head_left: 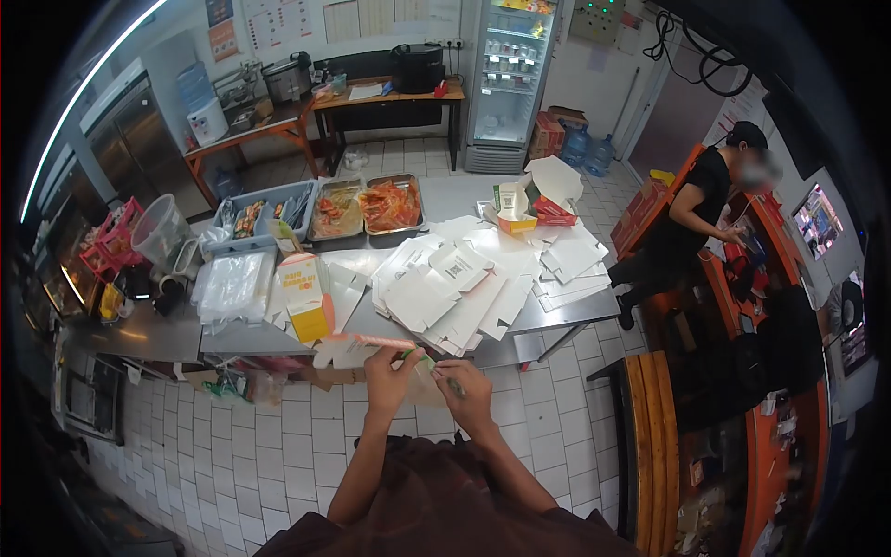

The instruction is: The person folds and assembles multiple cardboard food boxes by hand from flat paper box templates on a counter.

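Observation:
My left hand point(388, 379) and my right hand point(464, 395) are close together in front of the table's near edge. Between them is a thin orange-and-white piece with a green part point(419, 358); its kind is unclear. The left fingers pinch it near the green part, and the right fingers close on its other side. Pale, see-through material point(425, 390) hangs below. Just beyond my hands, flat white cardboard boxes point(436, 297) lie in an overlapping heap. A yellow-and-white printed box point(306, 295) stands to the left of the heap.
Two metal trays of food point(393, 206) and a blue bin of packets point(263, 217) line the table's far side. Clear plastic bags point(234, 286) lie at left. Open boxes point(534, 202) sit at right. A person in black point(691, 209) stands by orange shelves; a wooden bench point(650, 446) is nearer.

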A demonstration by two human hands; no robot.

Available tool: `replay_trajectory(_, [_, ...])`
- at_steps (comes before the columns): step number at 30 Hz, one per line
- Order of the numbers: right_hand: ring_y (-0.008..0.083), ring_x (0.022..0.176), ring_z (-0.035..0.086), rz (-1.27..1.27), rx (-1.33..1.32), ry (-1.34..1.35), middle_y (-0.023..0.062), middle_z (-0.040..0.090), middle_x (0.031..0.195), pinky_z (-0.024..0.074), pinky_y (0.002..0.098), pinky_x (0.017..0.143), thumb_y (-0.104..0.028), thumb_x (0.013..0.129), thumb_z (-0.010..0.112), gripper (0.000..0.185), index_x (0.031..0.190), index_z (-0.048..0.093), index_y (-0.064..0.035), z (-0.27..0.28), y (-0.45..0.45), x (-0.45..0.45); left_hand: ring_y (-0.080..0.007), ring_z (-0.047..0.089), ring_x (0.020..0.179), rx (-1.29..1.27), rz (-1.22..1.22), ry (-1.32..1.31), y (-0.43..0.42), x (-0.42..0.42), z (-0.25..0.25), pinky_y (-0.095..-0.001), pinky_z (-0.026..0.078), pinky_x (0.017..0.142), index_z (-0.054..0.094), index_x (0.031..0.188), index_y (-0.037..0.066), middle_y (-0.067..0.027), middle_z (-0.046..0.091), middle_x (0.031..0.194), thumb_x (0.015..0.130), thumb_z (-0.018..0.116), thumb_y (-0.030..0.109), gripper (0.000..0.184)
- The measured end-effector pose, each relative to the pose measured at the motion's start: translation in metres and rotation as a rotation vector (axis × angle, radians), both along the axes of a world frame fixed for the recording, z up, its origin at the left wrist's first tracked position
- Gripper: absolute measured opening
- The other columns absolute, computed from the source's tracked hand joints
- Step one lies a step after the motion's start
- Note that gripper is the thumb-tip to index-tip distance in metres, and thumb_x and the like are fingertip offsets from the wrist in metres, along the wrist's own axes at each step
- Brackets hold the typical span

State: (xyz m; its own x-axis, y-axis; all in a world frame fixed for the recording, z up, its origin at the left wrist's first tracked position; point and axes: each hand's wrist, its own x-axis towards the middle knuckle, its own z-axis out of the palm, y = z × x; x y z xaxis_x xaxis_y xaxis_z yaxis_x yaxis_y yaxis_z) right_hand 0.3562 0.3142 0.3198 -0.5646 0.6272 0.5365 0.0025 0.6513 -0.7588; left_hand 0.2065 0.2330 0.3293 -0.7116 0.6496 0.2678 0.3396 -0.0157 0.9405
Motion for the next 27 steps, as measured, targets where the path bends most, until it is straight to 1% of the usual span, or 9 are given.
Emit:
replay_trajectory(3, [0.0191,0.101,0.07,0.059,-0.549,0.222,0.0113,0.07,0.11,0.0575,0.0326,0.086,-0.004,0.091,0.073,0.005,0.094,0.07,-0.0002,0.016,-0.006,-0.003,-0.0225,0.07,0.088,0.092,0.064,0.266,-0.006,0.013,-0.021,-0.0368,0.055,0.083,0.07,0.106,0.002,-0.0108,0.073,0.096,0.092,0.075,0.019,0.023])
replay_trajectory(5, [0.018,0.102,0.068,0.033,-0.663,0.235,0.0104,0.069,0.11,0.0561,0.0328,0.089,-0.006,0.093,0.073,0.006,0.094,0.071,0.0003,0.015,-0.001,0.0,-0.0205,0.063,0.106,0.007,-0.085,0.382,-0.003,0.011,-0.117,-0.0345,0.05,0.093,0.063,0.123,0.002,-0.0128,0.065,0.118,0.095,0.072,0.019,0.034])
replay_trajectory(7, [0.0172,0.102,0.067,0.013,-0.701,0.231,0.0102,0.068,0.11,0.0546,0.0323,0.091,-0.007,0.093,0.073,0.008,0.095,0.072,0.0007,0.017,0.002,0.002,-0.0191,0.053,0.127,-0.167,-0.18,0.766,-0.018,0.017,-0.138,-0.0345,0.046,0.105,0.045,0.145,0.003,-0.0139,0.05,0.143,0.097,0.07,0.018,0.056])
replay_trajectory(13, [0.0168,0.099,0.068,-0.032,-0.496,0.162,0.0117,0.07,0.11,0.0525,0.0305,0.091,-0.007,0.091,0.074,0.011,0.099,0.074,0.0007,0.025,0.006,0.007,-0.021,0.054,0.128,-0.084,-0.056,-0.098,-0.019,0.033,-0.122,-0.036,0.046,0.108,0.043,0.146,0.002,-0.0133,0.052,0.14,0.097,0.07,0.016,0.058])
replay_trajectory(16, [0.0193,0.098,0.069,-0.047,-0.408,0.117,0.0131,0.071,0.111,0.0525,0.031,0.09,-0.007,0.089,0.075,0.013,0.1,0.075,0.0006,0.035,0.006,0.012,-0.0219,0.059,0.122,0.258,-0.035,-0.685,-0.005,0.049,-0.079,-0.0354,0.05,0.104,0.043,0.144,0.001,-0.0122,0.057,0.134,0.096,0.07,0.011,0.056])
replay_trajectory(18, [0.0226,0.098,0.07,-0.051,-0.293,0.072,0.0145,0.071,0.112,0.0527,0.0318,0.089,-0.006,0.087,0.077,0.015,0.1,0.075,0.0003,0.036,0.006,0.016,-0.0215,0.062,0.119,0.373,-0.084,-0.809,0.0,0.052,-0.068,-0.0346,0.052,0.101,0.044,0.143,0.001,-0.0122,0.058,0.133,0.095,0.071,0.009,0.056])
replay_trajectory(21, [0.0273,0.1,0.07,-0.045,-0.1,-0.072,0.0164,0.07,0.114,0.0531,0.033,0.088,-0.006,0.085,0.077,0.021,0.105,0.074,-0.0001,0.047,0.002,0.023,-0.0204,0.064,0.115,0.418,-0.074,-0.906,0.003,0.06,-0.055,-0.0327,0.056,0.095,0.044,0.144,0.003,-0.0114,0.059,0.131,0.093,0.072,0.006,0.058])
replay_trajectory(24, [0.031,0.098,0.069,-0.036,0.005,-0.014,0.0188,0.068,0.119,0.0535,0.0359,0.085,-0.005,0.082,0.079,0.024,0.104,0.071,0.0,0.05,-0.003,0.02,-0.0245,0.065,0.115,0.379,-0.002,-0.804,0.004,0.059,-0.081,-0.0358,0.056,0.095,0.049,0.139,0.001,-0.0135,0.061,0.127,0.091,0.071,0.002,0.052])
replay_trajectory(27, [0.0287,0.101,0.067,-0.113,0.059,0.096,0.0174,0.066,0.12,0.0525,0.0362,0.086,-0.01,0.085,0.076,0.024,0.104,0.065,0.0008,0.029,0.007,0.017,-0.0276,0.063,0.117,0.276,-0.044,-0.23,-0.009,0.074,-0.088,-0.0381,0.054,0.096,0.053,0.134,0.001,-0.0152,0.06,0.129,0.088,0.074,0.008,0.051])
